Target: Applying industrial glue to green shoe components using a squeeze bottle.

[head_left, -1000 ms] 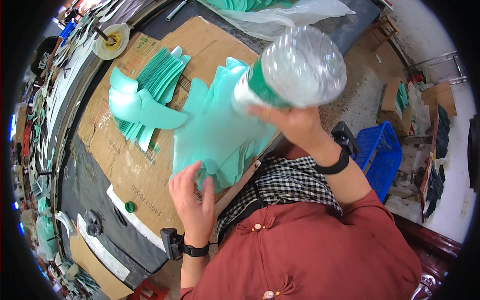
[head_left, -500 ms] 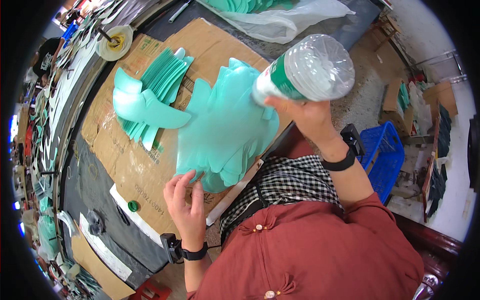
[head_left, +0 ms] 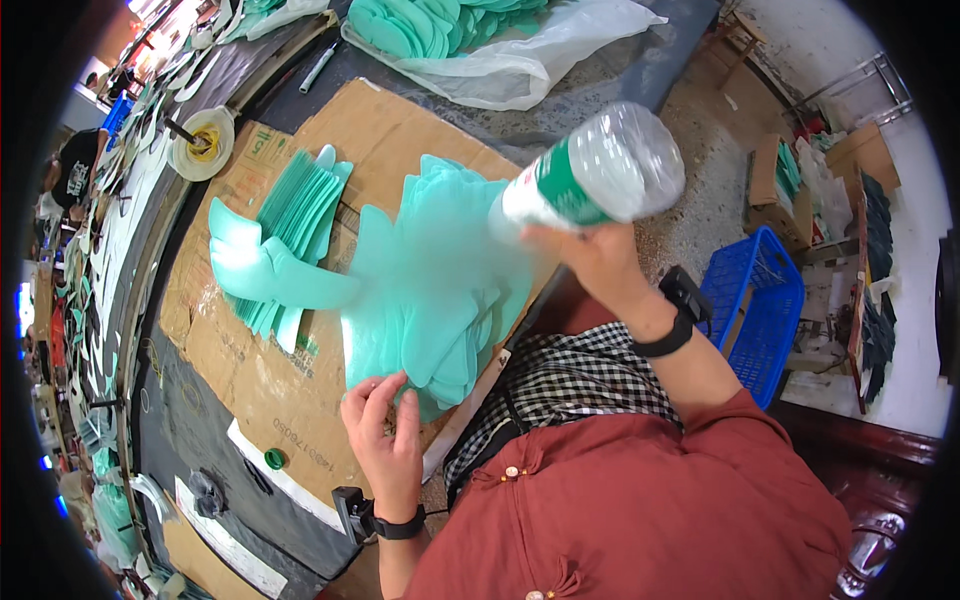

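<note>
My right hand (head_left: 598, 262) grips a large clear plastic bottle (head_left: 622, 165) with a green-and-white label. The bottle is tilted, its narrow end down and to the left over a spread pile of thin teal cut pieces (head_left: 440, 330). White matter shows inside that end, and a pale haze blurs the top of the pile. At the pile's near edge my left hand (head_left: 385, 440) has thumb and forefinger bent together on the sheets' edge. Left of it lies a fanned stack of teal pieces (head_left: 305, 205), a wing-shaped teal piece (head_left: 270, 268) resting on it.
Flattened cardboard (head_left: 240, 370) lies under the pieces on the dark table. A green cap (head_left: 275, 458) sits near its front left edge. A white bowl (head_left: 203, 145) is at the back left, and a plastic bag (head_left: 520, 70) of teal pieces behind. A blue crate (head_left: 765, 320) stands right.
The whole view has shifted, with the table appearing lower and further left. A whitish haze now spreads over the pile below the bottle. Both hands keep their holds.
</note>
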`<state>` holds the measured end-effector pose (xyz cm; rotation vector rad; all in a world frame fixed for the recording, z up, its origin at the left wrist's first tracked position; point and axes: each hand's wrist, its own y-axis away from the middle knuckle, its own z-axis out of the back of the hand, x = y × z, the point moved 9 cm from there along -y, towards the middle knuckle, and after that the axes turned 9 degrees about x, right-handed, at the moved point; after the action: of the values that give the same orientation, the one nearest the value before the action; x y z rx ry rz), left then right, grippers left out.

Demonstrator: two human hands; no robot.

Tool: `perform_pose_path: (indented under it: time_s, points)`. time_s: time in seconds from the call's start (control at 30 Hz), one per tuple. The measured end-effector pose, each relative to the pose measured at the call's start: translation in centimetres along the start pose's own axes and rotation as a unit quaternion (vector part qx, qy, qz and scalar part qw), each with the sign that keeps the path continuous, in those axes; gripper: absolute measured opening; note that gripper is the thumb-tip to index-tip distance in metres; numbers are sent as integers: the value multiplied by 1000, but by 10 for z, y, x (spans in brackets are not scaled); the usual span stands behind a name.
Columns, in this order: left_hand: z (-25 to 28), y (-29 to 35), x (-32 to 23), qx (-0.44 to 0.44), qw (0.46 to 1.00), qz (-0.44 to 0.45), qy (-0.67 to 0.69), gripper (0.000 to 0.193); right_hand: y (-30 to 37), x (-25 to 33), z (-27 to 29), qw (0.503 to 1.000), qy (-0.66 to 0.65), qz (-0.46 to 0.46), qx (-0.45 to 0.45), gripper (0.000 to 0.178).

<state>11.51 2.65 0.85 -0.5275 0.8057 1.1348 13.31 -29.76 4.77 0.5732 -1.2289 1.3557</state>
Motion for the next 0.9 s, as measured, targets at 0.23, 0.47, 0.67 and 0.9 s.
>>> perform_pose_path:
  time_s: [0.23, 0.47, 0.67, 0.9]
  points:
    - [4, 3, 13, -13, 997, 29, 66, 23, 52, 44, -82, 968, -107, 63, 217, 55]
    - [29, 35, 70, -80, 994, 67, -14, 35, 16, 102, -119, 951, 11, 223, 214, 51]
    - [42, 48, 76, -82, 986, 122, 72, 32, 25, 123, -166, 907, 6, 237, 348, 59]
    - [42, 37, 52, -85, 987, 84, 103, 26, -34, 102, -118, 961, 77, 149, 221, 63]
